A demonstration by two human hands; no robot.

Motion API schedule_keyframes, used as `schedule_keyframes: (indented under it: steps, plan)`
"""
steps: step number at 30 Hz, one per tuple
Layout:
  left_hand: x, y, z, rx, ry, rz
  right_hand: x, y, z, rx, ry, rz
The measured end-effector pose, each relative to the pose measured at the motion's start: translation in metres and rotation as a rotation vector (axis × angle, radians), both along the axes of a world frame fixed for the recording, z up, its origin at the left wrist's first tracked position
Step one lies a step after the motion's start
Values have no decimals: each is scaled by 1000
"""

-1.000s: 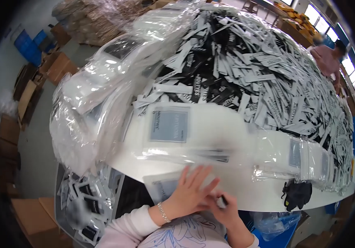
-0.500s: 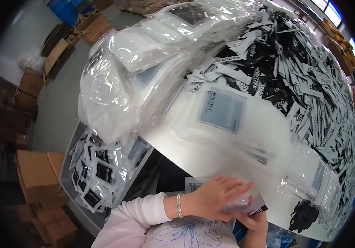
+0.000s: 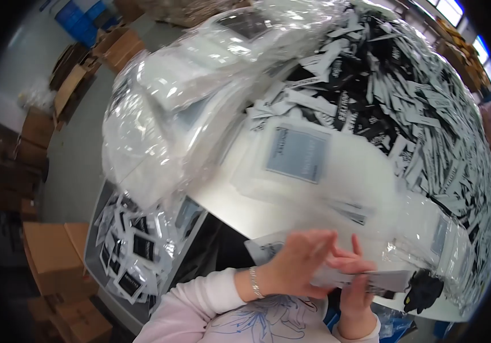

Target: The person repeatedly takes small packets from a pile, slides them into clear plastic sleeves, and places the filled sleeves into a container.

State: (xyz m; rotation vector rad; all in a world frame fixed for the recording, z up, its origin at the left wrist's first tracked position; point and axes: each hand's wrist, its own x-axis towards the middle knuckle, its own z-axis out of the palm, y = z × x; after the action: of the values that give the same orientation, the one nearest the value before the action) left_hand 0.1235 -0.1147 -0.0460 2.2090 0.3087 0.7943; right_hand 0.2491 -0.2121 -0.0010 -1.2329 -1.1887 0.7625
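My right hand [image 3: 356, 294] grips a grey-silver printed strip packet [image 3: 393, 281], its far end sticking out to the right. My left hand [image 3: 291, 264], with a bracelet at the wrist, is bent over the packet's left end and touches or nearly touches it. Motion smears its fingers, so its grip is unclear. Translucent plastic shows below the left palm. Beside the left wrist is a clear printed bag [image 3: 265, 247], partly hidden. In front of my hands, a stack of frosted bags [image 3: 337, 166] with a grey-blue label lies on the white table [image 3: 217, 197].
A big heap of black and silver strip packets [image 3: 428, 126] covers the table's right. Clear-wrapped bag bundles [image 3: 159, 114] lie at the left. A grey bin [image 3: 92, 240] holds several filled pouches [image 3: 142, 246]. A black glove [image 3: 423, 290] lies near the right edge. Cardboard boxes [image 3: 54, 251] stand left.
The packet has turned and now extends further right in my right hand. My left hand's fingers, stretched out before, are now bent. The view has shifted slightly.
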Motion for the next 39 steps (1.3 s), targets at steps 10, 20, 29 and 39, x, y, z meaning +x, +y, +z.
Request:
schedule_keyframes:
  steps: [10, 20, 29, 39]
  plan:
    - [7, 7, -2, 51, -56, -67, 14, -16, 5, -30, -202, -308]
    - [9, 22, 30, -249, 190, -275, 28, -20, -5, -128, -663, 49]
    - [8, 29, 39, -602, 324, -182, 32, -9, 11, -25, -584, -279]
    - [-4, 20, 37, -875, 55, -54, 18, -8, -6, 1, -167, -125]
